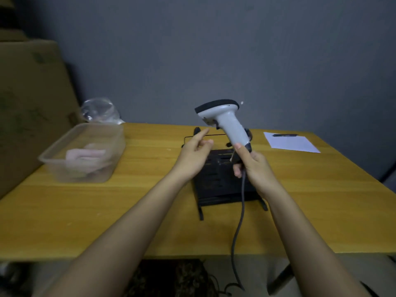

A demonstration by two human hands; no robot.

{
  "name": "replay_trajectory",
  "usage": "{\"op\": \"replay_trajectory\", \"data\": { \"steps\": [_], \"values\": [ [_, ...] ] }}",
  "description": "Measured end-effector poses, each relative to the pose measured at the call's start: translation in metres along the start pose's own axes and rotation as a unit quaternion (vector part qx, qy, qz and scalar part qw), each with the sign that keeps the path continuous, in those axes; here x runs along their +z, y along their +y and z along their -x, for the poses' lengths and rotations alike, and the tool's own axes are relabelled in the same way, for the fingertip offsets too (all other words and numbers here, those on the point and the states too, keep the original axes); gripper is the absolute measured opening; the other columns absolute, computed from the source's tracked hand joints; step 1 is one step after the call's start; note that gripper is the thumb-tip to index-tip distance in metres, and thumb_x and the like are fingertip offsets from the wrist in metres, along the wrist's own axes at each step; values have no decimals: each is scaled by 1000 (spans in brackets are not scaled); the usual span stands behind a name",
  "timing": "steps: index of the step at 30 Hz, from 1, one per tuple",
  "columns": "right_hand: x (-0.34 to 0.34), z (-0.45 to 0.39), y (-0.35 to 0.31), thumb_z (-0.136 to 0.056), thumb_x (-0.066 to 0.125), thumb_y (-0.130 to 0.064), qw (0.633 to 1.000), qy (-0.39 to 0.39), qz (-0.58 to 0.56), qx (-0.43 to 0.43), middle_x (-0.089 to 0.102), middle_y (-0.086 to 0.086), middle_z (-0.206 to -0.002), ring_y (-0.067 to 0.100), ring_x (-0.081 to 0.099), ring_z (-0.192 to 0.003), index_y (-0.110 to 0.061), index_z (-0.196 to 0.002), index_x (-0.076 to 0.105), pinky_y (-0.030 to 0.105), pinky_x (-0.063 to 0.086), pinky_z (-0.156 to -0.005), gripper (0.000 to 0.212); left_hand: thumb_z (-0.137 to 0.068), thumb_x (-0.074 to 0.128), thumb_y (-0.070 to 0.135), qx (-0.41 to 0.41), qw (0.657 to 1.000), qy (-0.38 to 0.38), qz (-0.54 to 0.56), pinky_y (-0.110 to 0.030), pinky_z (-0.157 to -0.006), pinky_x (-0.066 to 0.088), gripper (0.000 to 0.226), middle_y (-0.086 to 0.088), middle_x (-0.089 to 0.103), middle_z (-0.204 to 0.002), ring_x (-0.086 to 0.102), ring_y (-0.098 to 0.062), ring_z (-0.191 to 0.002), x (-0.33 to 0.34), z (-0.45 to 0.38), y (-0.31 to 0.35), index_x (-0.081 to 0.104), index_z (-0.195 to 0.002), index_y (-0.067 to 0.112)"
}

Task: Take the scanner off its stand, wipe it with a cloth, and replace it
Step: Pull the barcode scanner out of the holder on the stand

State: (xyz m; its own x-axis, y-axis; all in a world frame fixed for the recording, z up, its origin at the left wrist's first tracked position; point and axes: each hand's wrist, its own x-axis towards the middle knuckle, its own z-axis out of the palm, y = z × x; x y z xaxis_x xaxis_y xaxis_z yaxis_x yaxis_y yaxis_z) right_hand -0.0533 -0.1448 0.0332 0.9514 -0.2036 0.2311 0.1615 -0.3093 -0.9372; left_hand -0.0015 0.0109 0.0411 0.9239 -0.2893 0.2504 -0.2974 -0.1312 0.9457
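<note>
A white handheld scanner with a black top is held upright above the table, its head pointing left. My right hand is shut on the bottom of its handle, where a dark cable hangs down past the table's front edge. The black metal stand sits on the table directly beneath, with nothing on it. My left hand hovers just left of the scanner, fingers loosely apart and holding nothing. A pink cloth lies folded inside a clear plastic tub at the left.
The yellow wooden table ends close to me at the front. A white sheet of paper with a black pen lies at the back right. Crumpled clear plastic and a cardboard box stand at the left.
</note>
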Motion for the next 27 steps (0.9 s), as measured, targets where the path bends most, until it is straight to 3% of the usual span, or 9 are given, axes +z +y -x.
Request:
{"op": "replay_trajectory", "data": {
  "steps": [3,8,15,19,27],
  "values": [
    [31,10,-1,-98,42,-41,999,-34,-11,-10,52,-3,-43,7,50,-44,-4,-81,59,14,41,-49,44,-99,43,18,-37,997,10,62,-22,-75,51,47,-1,51,-88,50,-7,-71,-24,26,3,36,-145,22],
    [68,18,-6,-97,41,-43,996,-82,-18,-16,52,1,-48,9,51,-47,-3,-84,59,15,44,-52,45,-100,41,18,-57,995,33,71,-29,-79,51,48,6,53,-80,50,-6,-67,-59,48,-1,34,-147,25],
    [86,17,-7,-97,42,-45,993,-112,18,-38,52,0,-49,13,50,-50,-8,-76,58,31,41,-60,46,-99,45,15,-79,984,43,154,-35,-82,49,48,5,51,-68,48,-8,-62,-72,49,-4,38,-145,21],
    [89,16,-5,-97,42,-43,989,-133,43,-53,49,1,-48,12,46,-47,-12,-64,53,31,38,-58,46,-98,46,14,-89,974,28,205,-33,-80,49,49,8,46,-53,45,-8,-57,-73,50,-5,35,-146,19],
    [93,14,-4,-97,44,-39,987,-139,52,-55,49,-1,-47,10,46,-47,-12,-65,52,27,39,-57,43,-98,46,17,-96,974,10,205,-32,-81,51,49,9,46,-53,49,-4,-53,-78,48,-13,36,-146,23]
  ]
}}
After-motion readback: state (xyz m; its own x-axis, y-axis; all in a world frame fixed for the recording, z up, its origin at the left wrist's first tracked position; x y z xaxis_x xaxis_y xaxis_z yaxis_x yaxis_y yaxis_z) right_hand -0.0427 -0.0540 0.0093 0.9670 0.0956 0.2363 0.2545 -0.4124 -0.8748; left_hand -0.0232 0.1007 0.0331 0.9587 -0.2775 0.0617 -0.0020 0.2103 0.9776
